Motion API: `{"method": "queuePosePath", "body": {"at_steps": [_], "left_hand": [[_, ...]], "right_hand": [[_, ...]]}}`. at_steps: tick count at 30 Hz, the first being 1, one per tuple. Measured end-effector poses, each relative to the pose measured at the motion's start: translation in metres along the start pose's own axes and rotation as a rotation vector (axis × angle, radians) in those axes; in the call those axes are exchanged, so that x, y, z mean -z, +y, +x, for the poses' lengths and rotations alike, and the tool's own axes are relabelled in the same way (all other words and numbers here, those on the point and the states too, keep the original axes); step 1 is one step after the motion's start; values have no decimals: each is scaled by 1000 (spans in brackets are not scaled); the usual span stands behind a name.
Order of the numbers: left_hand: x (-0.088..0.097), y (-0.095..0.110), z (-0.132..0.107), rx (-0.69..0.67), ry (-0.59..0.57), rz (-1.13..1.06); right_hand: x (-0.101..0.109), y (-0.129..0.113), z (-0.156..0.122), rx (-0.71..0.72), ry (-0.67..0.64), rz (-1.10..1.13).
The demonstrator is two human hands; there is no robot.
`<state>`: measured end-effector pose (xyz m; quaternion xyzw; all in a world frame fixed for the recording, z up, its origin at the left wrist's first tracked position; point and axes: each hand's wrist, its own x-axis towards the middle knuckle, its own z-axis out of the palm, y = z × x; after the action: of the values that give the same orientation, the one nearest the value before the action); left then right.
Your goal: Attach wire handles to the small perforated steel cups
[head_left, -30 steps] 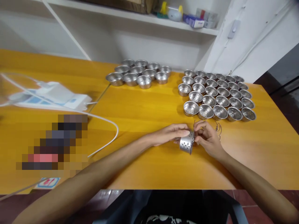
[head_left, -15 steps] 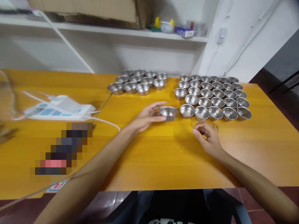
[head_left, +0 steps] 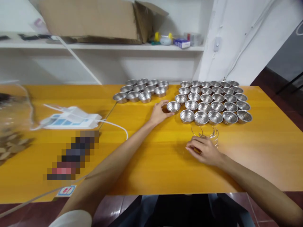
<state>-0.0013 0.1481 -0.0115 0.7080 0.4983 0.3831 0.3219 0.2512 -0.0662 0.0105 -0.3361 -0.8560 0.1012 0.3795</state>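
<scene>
My left hand [head_left: 161, 113] has its thumb and fingers around a small perforated metal cup [head_left: 173, 106]. This cup is at the left end of a row in the right-hand block of similar perforated cups [head_left: 215, 117]. Closer to me, my right hand [head_left: 204, 150] is low over the table with its fingers curled in and the tips close to the thumb. Whatever is between those fingertips, if anything, does not show. Several thin wire rings [head_left: 215, 134] lie just beyond the right hand, partly covered by it.
A second group of metal cups [head_left: 133, 96] stands at the back, left of the block. On the left are a white power strip [head_left: 73, 118] with cables and a blurred-out patch [head_left: 73, 154]. A cardboard box [head_left: 94, 22] sits on the shelf [head_left: 106, 47] above the table [head_left: 146, 164].
My left hand has carried the cup rightward to the end of the row. My right hand has drawn back toward me, uncovering more of the wire rings. The camera view has shifted.
</scene>
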Motion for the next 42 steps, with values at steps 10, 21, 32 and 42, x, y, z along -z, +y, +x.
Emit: {"method": "queuePosePath", "body": {"at_steps": [10,21,32,42], "left_hand": [[-5,5,-12,-80,-22,137],[28,5,-18,-130,18,316],[90,-17,-31,-63,203,835],[54,26,110,-120,61,714]], "right_hand": [[4,5,-1,109,-35,-96],[8,9,-3,10,-96,-216],[25,8,-4,-149,-172,-577],[9,6,-4,-6,-131,-485]]}}
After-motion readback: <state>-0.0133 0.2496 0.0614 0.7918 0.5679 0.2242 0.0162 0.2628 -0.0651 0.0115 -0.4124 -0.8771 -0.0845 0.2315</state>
